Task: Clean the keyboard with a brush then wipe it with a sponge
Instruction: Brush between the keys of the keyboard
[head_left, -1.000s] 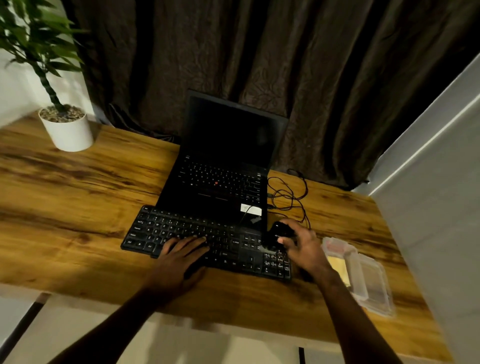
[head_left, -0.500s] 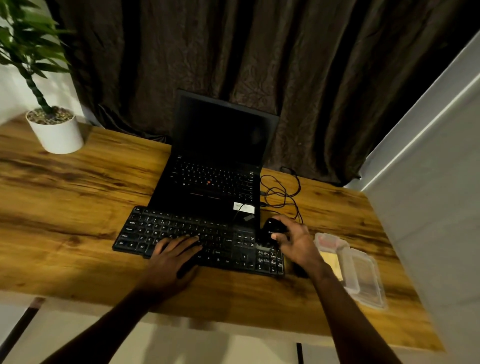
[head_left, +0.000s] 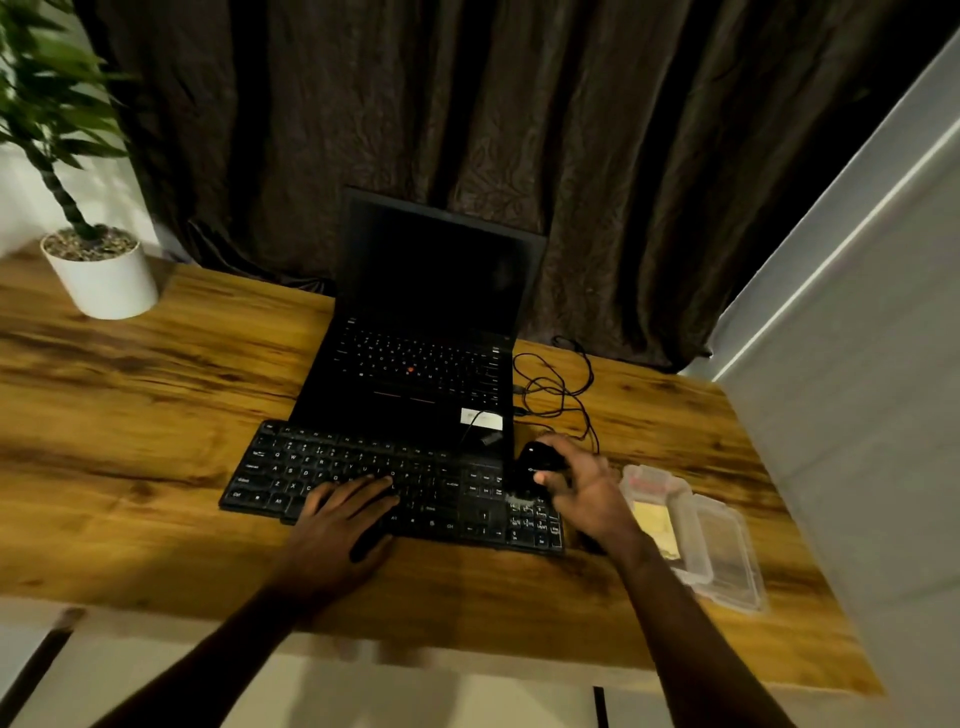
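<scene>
Both bare forearms reach in from below, angled toward each other. The left grip (head_left: 337, 525) lies palm down, fingers straight and close together, pointing up and to the right. The right grip (head_left: 587, 493) is turned inward at the wrist, thumb and fingers curled round a small black object (head_left: 535, 460).

Dim warm light, soft blur, warped edges

Left hand (head_left: 337, 525) and right hand (head_left: 592, 493) bare, forearms (head_left: 670, 613) bare too.
</scene>
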